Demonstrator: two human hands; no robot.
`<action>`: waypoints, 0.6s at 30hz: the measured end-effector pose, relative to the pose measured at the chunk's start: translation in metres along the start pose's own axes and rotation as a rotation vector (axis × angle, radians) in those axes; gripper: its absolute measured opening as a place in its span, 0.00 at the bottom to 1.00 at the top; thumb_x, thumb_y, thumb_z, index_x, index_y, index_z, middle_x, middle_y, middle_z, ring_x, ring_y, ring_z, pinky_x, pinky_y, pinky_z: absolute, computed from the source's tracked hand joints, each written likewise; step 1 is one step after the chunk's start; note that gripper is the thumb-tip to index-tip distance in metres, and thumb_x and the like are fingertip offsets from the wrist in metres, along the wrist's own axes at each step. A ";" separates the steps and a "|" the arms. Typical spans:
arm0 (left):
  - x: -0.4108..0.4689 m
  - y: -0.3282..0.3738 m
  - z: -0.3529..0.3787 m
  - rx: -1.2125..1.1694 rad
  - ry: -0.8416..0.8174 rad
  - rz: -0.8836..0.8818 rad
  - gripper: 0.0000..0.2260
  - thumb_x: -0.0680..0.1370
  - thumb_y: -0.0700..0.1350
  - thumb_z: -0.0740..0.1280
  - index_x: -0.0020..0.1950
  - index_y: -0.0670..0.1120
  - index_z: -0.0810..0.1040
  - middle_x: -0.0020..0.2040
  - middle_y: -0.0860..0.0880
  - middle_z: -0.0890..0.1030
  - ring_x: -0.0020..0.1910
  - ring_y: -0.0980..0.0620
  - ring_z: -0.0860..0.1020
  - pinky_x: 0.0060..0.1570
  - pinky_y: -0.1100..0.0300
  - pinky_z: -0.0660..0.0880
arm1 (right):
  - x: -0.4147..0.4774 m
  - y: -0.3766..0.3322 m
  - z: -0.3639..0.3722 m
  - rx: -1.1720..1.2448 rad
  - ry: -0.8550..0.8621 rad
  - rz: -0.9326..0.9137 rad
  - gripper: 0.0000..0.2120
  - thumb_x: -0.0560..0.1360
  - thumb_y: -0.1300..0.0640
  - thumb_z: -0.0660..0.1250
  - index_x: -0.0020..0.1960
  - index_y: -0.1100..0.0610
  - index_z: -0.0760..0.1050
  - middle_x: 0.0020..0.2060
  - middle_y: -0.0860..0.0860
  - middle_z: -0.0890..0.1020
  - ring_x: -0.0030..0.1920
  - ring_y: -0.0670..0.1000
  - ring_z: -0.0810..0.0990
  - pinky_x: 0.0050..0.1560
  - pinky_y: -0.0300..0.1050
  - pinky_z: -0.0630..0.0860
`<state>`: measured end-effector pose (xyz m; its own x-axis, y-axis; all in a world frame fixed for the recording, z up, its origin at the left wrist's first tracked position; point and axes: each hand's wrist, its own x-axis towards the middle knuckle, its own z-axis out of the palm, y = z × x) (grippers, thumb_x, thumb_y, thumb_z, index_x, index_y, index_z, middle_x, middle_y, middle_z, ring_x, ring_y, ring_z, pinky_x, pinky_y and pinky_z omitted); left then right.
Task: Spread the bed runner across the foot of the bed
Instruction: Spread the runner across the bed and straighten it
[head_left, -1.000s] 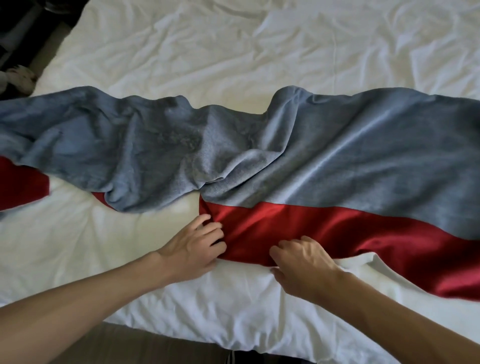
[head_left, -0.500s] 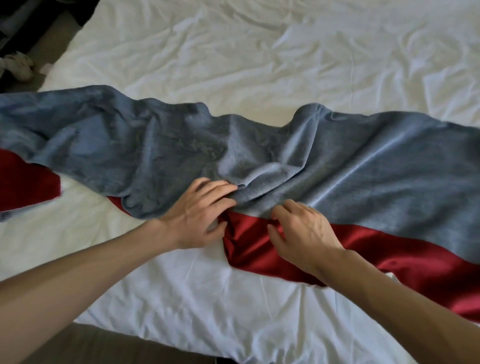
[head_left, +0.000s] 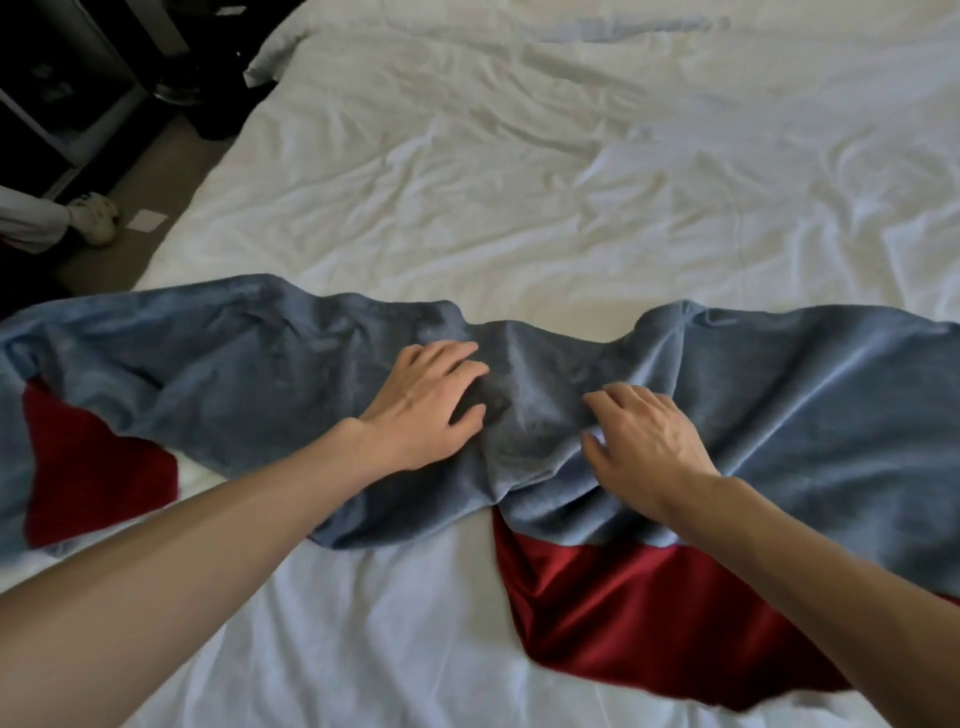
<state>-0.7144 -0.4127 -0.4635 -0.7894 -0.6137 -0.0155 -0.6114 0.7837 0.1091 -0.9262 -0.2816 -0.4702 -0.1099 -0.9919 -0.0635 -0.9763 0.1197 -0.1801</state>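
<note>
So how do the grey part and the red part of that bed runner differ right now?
The grey part runs the whole width of the view; the red part shows only in separate patches along the near edge. Grey looks matte and fuzzy, red shiny. Both hands, left hand and right hand, rest on grey; neither touches red. Both parts lie bunched on the white sheet.

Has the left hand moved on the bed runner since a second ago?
Yes. The left hand has slid away from the person, off the red band's near edge and up onto the bunched grey part of the bed runner, toward the bare white sheet.
</note>
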 end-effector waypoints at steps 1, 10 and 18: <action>0.008 -0.004 0.001 -0.008 -0.018 -0.021 0.22 0.77 0.54 0.60 0.68 0.46 0.69 0.72 0.46 0.66 0.71 0.48 0.63 0.68 0.50 0.58 | 0.006 0.004 0.001 -0.003 0.004 -0.003 0.15 0.75 0.51 0.60 0.58 0.57 0.74 0.52 0.52 0.78 0.56 0.54 0.75 0.61 0.47 0.69; 0.093 -0.029 0.014 0.007 -0.253 -0.012 0.20 0.82 0.52 0.52 0.73 0.51 0.61 0.72 0.48 0.65 0.71 0.48 0.62 0.68 0.49 0.58 | 0.074 0.047 0.005 -0.081 -0.058 -0.107 0.15 0.77 0.56 0.57 0.63 0.58 0.69 0.59 0.56 0.73 0.62 0.57 0.70 0.65 0.49 0.65; 0.132 -0.041 0.041 0.049 -0.300 0.026 0.16 0.83 0.49 0.50 0.69 0.53 0.67 0.62 0.48 0.73 0.63 0.45 0.69 0.63 0.47 0.61 | 0.127 0.049 0.022 -0.169 -0.202 -0.078 0.15 0.75 0.56 0.63 0.61 0.53 0.67 0.53 0.52 0.76 0.56 0.56 0.74 0.61 0.48 0.66</action>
<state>-0.7961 -0.5219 -0.5103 -0.7810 -0.5439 -0.3070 -0.5873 0.8067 0.0649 -0.9841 -0.4006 -0.5086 -0.0103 -0.9674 -0.2532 -0.9995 0.0178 -0.0272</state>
